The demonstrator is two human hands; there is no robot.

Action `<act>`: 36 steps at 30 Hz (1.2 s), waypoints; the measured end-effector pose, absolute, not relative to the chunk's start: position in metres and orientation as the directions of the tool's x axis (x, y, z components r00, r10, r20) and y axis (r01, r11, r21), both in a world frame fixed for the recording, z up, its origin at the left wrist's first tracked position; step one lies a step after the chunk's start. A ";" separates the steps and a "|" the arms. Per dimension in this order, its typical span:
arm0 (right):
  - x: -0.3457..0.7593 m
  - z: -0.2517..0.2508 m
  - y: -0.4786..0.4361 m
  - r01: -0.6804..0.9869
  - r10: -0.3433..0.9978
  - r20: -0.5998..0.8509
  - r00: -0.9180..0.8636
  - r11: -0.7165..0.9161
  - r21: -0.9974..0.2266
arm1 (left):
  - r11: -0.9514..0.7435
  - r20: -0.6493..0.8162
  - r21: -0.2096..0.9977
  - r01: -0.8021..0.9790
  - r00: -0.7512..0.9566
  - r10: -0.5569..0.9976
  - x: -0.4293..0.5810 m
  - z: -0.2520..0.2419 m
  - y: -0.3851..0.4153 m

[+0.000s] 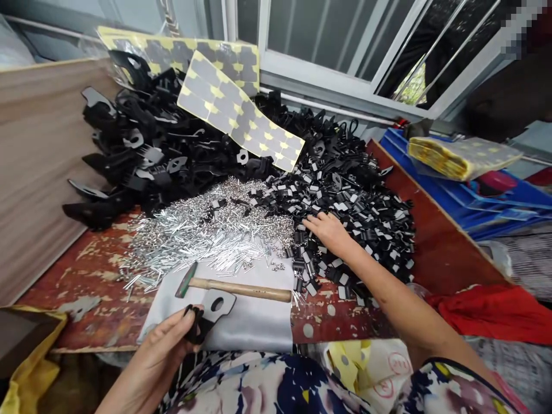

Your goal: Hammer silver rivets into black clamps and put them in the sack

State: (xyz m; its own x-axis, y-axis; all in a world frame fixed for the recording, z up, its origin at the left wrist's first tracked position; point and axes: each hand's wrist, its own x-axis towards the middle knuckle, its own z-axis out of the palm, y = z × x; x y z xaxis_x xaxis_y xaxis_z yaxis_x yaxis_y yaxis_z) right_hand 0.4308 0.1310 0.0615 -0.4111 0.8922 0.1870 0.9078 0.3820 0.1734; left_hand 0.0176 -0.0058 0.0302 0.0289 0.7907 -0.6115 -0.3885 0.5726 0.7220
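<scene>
My left hand (172, 332) is closed around a black plastic part with a flat grey face and a round hole (215, 305), held above the front edge of the table. My right hand (328, 231) reaches to the left edge of a heap of small black clips with grey pads (353, 210); its fingertips touch the heap, and whether a clip is between them is too small to make out. A hammer (241, 287) with a green head and wooden handle lies on a grey sheet (263, 328) between my hands. Behind it spread loose metal pins (207, 241).
Larger black parts (142, 144) pile up at the back left beside a wooden board (43, 161). A yellow-and-grey sticker sheet (241, 115) lies across the piles. To the right are a wooden ledge (440, 230), blue trays (466, 201) and red cloth (495, 313).
</scene>
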 end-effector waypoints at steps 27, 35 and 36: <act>0.238 0.021 0.037 0.594 0.803 0.477 -0.356 0.589 -0.548 | 0.380 -0.320 0.863 -0.332 0.222 0.921 0.058 0.037 0.007; 0.234 0.026 0.034 0.500 0.859 0.496 -0.128 0.488 -0.715 | 0.392 -0.331 0.839 -0.376 0.220 0.918 0.062 0.036 0.006; 0.233 0.026 0.032 0.499 0.848 0.512 -0.138 0.507 -0.703 | 0.385 -0.318 0.839 -0.385 0.226 0.921 0.063 0.036 0.007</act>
